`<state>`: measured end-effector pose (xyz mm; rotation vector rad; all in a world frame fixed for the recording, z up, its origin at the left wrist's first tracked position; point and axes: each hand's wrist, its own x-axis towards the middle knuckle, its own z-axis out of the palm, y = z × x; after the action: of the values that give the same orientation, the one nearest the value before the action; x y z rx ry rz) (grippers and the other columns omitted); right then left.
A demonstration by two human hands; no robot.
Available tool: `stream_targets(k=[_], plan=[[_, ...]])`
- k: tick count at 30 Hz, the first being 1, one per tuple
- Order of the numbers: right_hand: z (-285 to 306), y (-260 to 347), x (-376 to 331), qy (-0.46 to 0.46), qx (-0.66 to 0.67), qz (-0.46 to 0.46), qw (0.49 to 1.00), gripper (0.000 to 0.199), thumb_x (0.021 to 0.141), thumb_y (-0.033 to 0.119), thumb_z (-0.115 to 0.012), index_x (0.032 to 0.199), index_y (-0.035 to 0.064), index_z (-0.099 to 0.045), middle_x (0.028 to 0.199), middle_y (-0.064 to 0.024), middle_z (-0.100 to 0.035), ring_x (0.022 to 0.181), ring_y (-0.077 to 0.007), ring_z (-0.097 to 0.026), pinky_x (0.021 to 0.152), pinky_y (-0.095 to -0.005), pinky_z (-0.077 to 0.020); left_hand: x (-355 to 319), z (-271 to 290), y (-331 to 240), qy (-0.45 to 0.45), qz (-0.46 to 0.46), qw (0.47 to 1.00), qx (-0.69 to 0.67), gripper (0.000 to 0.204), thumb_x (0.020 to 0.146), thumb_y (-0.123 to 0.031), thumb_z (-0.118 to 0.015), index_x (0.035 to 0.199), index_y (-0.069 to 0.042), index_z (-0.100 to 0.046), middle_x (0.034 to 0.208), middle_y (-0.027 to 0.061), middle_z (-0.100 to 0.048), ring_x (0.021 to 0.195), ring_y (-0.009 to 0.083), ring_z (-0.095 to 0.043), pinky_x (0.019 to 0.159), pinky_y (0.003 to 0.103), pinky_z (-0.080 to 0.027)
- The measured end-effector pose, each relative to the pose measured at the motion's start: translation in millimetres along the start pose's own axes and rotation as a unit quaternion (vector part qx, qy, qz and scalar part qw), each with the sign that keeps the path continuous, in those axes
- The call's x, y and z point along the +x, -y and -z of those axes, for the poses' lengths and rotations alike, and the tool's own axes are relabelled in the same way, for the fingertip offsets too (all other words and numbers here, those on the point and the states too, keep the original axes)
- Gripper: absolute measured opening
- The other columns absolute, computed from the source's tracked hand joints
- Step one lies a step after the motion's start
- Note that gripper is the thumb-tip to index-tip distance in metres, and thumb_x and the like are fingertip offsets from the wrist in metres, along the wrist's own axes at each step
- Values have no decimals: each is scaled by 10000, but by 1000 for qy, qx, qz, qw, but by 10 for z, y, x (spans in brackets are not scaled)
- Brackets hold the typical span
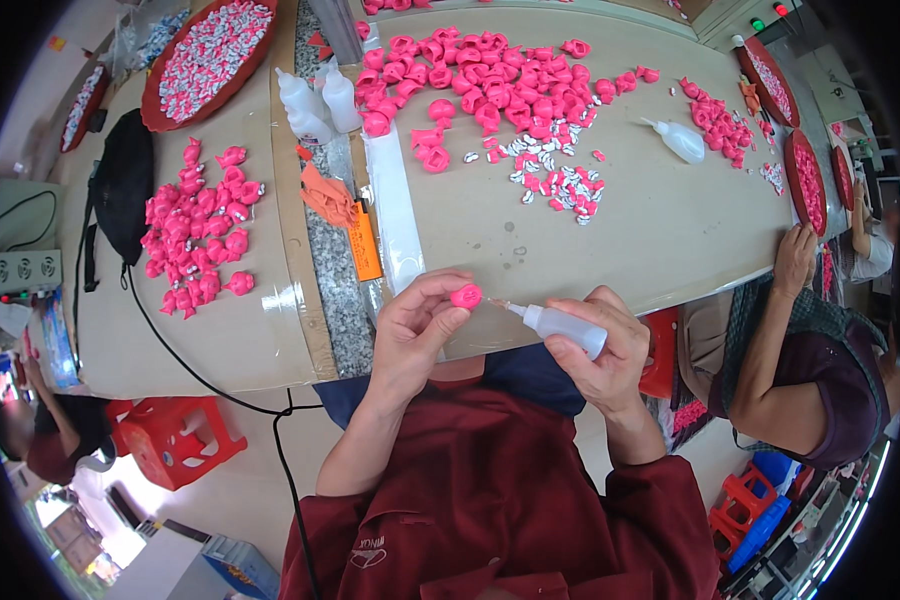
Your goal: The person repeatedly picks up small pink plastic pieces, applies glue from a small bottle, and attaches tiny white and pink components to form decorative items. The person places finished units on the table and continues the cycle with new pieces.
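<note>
Between the thumb and fingers of my left hand (pixel 415 325) is a small pink plastic piece (pixel 466 296), rounded in shape. My right hand (pixel 610 345) is wrapped round a translucent squeeze bottle (pixel 567 328), tilted so that its thin nozzle points left at the pink piece. A small gap shows between nozzle tip and piece. Both hands are over the table's near edge. Beyond them lie a big heap of hollow pink parts (pixel 490 75) and a scatter of small white-and-pink pieces (pixel 560 170).
At the left sits a group of pink figures (pixel 200 230). Squeeze bottles (pixel 305 105) stand beside an orange cloth (pixel 327 195) and an orange strip (pixel 364 245). Another bottle (pixel 676 141) lies at the right. A red tray (pixel 155 95) holds small pieces. A co-worker's arm (pixel 770 320) rests at the right edge.
</note>
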<state>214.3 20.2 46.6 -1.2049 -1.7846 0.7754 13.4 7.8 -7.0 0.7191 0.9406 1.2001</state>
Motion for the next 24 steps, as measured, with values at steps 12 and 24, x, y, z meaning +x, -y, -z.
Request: stream_targets(k=[12, 24], plan=[[-283, -189, 165, -65, 267, -170, 946, 257, 740, 14, -646, 985, 0, -569, 956, -77, -581, 821, -133, -536, 745, -252, -417, -17, 21, -44, 5, -2, 1000, -8, 236, 815, -26, -594, 1041, 16, -543, 1091, 103, -542, 963, 196, -572, 806, 302, -454], [-475, -218, 413, -27, 99, -87, 991, 320, 719, 100, -680, 1014, 36, -575, 951, -113, -581, 893, -249, -552, 749, -346, -442, -78, -52, -79, 12, 1, 1000, -17, 246, 811, -3, -585, 1051, 16, -539, 1121, 123, -521, 958, 223, -576, 769, 300, -472]])
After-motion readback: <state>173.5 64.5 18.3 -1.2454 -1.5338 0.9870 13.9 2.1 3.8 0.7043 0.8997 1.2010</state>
